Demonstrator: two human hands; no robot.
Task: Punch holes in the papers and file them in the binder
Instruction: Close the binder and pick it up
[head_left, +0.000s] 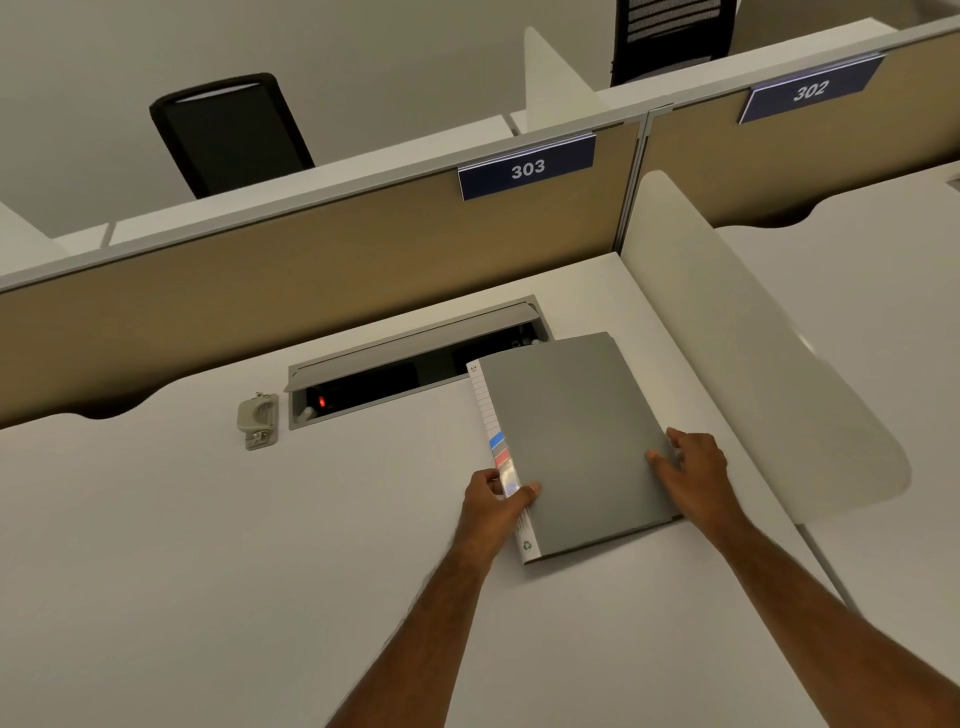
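With the closed grey binder (571, 441) lying on the desk (208, 571) near the side divider, the left hand (496, 501) pinches its spine and the right hand (691, 470) rests flat-fingered on the cover, so steadying the spine while lifting the cover's free edge should open it cleanly

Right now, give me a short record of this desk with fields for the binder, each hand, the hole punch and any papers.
binder: grey binder, closed, flat on the white desk, far end over the cable tray
left hand: left hand grips the binder's spine
right hand: right hand rests with spread fingers on the cover's right edge
hole punch: hole punch to the left, apart, untouched
papers: none visible
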